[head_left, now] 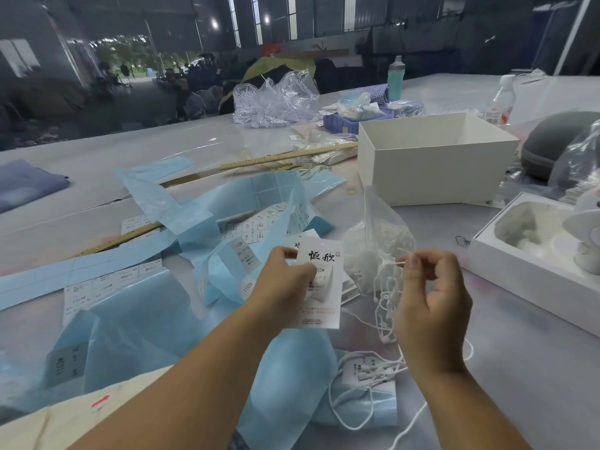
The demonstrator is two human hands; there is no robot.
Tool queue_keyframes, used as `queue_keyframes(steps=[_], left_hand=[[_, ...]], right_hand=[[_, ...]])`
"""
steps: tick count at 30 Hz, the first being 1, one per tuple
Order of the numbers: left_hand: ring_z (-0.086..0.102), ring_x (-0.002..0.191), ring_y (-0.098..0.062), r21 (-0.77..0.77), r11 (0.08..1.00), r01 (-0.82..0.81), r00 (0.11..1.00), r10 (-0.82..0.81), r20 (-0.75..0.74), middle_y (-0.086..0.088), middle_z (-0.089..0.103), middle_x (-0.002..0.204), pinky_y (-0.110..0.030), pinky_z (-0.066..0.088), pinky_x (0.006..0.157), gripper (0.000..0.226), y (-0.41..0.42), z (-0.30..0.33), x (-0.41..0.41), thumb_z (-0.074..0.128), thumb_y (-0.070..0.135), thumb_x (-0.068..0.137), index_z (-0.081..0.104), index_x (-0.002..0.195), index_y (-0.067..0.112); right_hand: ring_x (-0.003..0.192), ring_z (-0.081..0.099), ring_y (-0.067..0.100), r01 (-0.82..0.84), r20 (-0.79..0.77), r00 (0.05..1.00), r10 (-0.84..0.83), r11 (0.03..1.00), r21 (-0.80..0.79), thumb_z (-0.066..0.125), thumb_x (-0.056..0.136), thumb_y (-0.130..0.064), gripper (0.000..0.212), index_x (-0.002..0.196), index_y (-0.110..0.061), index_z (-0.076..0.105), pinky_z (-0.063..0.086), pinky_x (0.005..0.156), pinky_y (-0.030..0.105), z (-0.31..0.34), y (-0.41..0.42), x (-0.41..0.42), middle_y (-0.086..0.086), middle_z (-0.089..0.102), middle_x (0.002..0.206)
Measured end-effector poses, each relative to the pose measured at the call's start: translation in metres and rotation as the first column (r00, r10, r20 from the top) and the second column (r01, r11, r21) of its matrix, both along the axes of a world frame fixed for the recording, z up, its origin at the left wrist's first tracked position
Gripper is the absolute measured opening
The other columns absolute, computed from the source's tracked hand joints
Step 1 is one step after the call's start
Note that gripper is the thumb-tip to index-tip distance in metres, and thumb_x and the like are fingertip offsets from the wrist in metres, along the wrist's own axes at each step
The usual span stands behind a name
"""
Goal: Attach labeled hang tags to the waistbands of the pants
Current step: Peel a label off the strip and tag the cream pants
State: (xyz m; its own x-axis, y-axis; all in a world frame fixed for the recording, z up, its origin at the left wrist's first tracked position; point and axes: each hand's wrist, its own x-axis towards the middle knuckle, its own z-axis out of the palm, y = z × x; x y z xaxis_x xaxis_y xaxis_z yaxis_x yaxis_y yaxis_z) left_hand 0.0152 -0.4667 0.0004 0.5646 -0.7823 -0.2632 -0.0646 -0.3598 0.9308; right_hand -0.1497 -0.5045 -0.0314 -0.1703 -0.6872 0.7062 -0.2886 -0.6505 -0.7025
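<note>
Pinched between thumb and fingertips of the left hand (pixel 285 280), one white hang tag (pixel 321 284) printed with black characters stands upright above the table, while the right hand (pixel 431 287) pinches the tip of one white tag string (pixel 397 264) just beside the tag's upper edge. No pants waistband can be made out for certain; a folded blue-grey cloth (pixel 26 183) lies at the far left edge.

Across the grey work table (pixel 519 368), covered in a glossy sheet, the largest clutter is a heap of pale blue label backing sheets (pixel 156 319), too overlapped to count, with small white stickers still on some. One open white cardboard box (pixel 435 164) stands behind the hands to the right, and one shallower white box (pixel 535 254) with a moulded insert sits at the right edge. Two wooden rulers are visible: one ruler (pixel 285 157) behind the sheets, a second ruler (pixel 120 241) partly buried under them. One clear plastic bag (pixel 376 251) of white strings lies between the tag and the right hand, with loose strings trailing from it. More finished tags (pixel 367 373) with strings lie under the right wrist. Two bottles (pixel 395 76) stand at the far side, near one crumpled clear bag (pixel 276 99). One rubber band (pixel 352 190) lies near the big box.

Beyond stretches a dim warehouse hall with tall windows and ceiling lamps.
</note>
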Motion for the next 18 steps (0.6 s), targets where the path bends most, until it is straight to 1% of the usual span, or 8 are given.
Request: queue_keyframes(steps=[2, 4, 7, 9, 11, 14, 16, 18], left_hand=[[0.064, 0.064, -0.01, -0.009, 1.0, 0.03, 0.993, -0.029, 0.113, 0.013, 0.065, 0.09, -0.017, 0.043, 0.038, 0.057, 0.002, 0.004, -0.003, 0.053, 0.01, 0.087, 0.035, 0.131, 0.042], [0.065, 0.073, -0.015, -0.032, 0.99, 0.139, 0.95, -0.125, 0.286, 0.006, 0.067, 0.103, -0.024, 0.049, 0.048, 0.071, 0.004, 0.005, -0.007, 0.047, 0.008, 0.088, 0.026, 0.142, 0.049], [0.058, 0.072, -0.01, -0.083, 0.957, 0.278, 0.81, -0.187, 0.556, 0.008, 0.062, 0.11, -0.023, 0.049, 0.054, 0.053, 0.009, 0.01, -0.021, 0.044, 0.011, 0.092, 0.049, 0.131, 0.047], [0.05, 0.068, -0.005, -0.142, 0.934, 0.329, 0.702, -0.141, 0.698, 0.011, 0.054, 0.102, -0.02, 0.045, 0.051, 0.04, 0.01, 0.017, -0.03, 0.043, 0.015, 0.097, 0.058, 0.123, 0.042], [0.05, 0.067, -0.01, -0.176, 0.924, 0.339, 0.658, -0.099, 0.747, 0.009, 0.055, 0.098, -0.024, 0.048, 0.052, 0.034, 0.01, 0.026, -0.035, 0.045, 0.015, 0.096, 0.067, 0.113, 0.034], [0.056, 0.076, -0.021, 0.013, 0.952, 0.307, 0.625, -0.212, 0.751, -0.002, 0.068, 0.109, -0.028, 0.051, 0.064, 0.03, 0.01, 0.03, -0.032, 0.048, 0.012, 0.092, 0.074, 0.098, 0.025], [0.058, 0.08, -0.02, 0.079, 0.96, 0.269, 0.702, -0.252, 0.666, -0.001, 0.067, 0.114, -0.026, 0.049, 0.067, 0.033, 0.013, 0.029, -0.026, 0.047, 0.01, 0.09, 0.075, 0.097, 0.025], [0.057, 0.075, -0.013, 0.043, 0.968, 0.247, 0.763, -0.222, 0.607, 0.003, 0.065, 0.108, -0.023, 0.049, 0.063, 0.035, 0.016, 0.034, -0.021, 0.045, 0.008, 0.089, 0.074, 0.094, 0.027]], right_hand=[[0.085, 0.062, 0.003, -0.052, 0.093, 0.994, 0.053, 0.998, -0.021, 0.045, 0.099, -0.018, 0.009, 0.094, -0.015, 0.052, 0.044, 0.075, 0.011, 0.006, 0.003, 0.001, -0.004, 0.066, 0.089], [0.088, 0.063, -0.002, -0.082, 0.127, 0.988, 0.088, 0.995, -0.05, 0.043, 0.101, -0.018, 0.008, 0.096, -0.017, 0.05, 0.045, 0.076, 0.009, 0.013, 0.003, 0.001, -0.003, 0.068, 0.093], [0.085, 0.063, 0.0, -0.125, 0.141, 0.981, 0.13, 0.991, -0.044, 0.042, 0.102, -0.019, 0.009, 0.096, -0.02, 0.049, 0.045, 0.074, 0.009, 0.02, 0.002, 0.001, -0.002, 0.068, 0.091], [0.082, 0.061, -0.002, -0.126, 0.134, 0.982, 0.135, 0.989, -0.079, 0.042, 0.102, -0.017, 0.009, 0.095, -0.02, 0.048, 0.043, 0.073, 0.007, 0.028, 0.001, 0.001, -0.003, 0.067, 0.088], [0.079, 0.059, -0.003, -0.124, 0.13, 0.982, 0.139, 0.986, -0.114, 0.042, 0.101, -0.013, 0.009, 0.095, -0.017, 0.047, 0.044, 0.071, 0.011, 0.042, -0.003, 0.004, -0.004, 0.065, 0.085], [0.076, 0.057, -0.005, -0.152, 0.113, 0.979, 0.168, 0.979, -0.138, 0.042, 0.101, -0.007, 0.011, 0.094, -0.015, 0.045, 0.046, 0.069, 0.018, 0.071, -0.001, 0.014, -0.006, 0.061, 0.079], [0.075, 0.057, -0.002, -0.143, 0.1, 0.979, 0.176, 0.951, -0.275, 0.04, 0.102, -0.006, 0.011, 0.096, -0.013, 0.046, 0.043, 0.069, 0.011, 0.094, 0.003, 0.018, -0.004, 0.059, 0.078], [0.072, 0.057, 0.001, -0.195, 0.075, 0.969, 0.234, 0.918, -0.345, 0.039, 0.102, -0.005, 0.011, 0.096, -0.012, 0.045, 0.043, 0.068, 0.01, 0.113, 0.008, 0.02, -0.001, 0.057, 0.077]])
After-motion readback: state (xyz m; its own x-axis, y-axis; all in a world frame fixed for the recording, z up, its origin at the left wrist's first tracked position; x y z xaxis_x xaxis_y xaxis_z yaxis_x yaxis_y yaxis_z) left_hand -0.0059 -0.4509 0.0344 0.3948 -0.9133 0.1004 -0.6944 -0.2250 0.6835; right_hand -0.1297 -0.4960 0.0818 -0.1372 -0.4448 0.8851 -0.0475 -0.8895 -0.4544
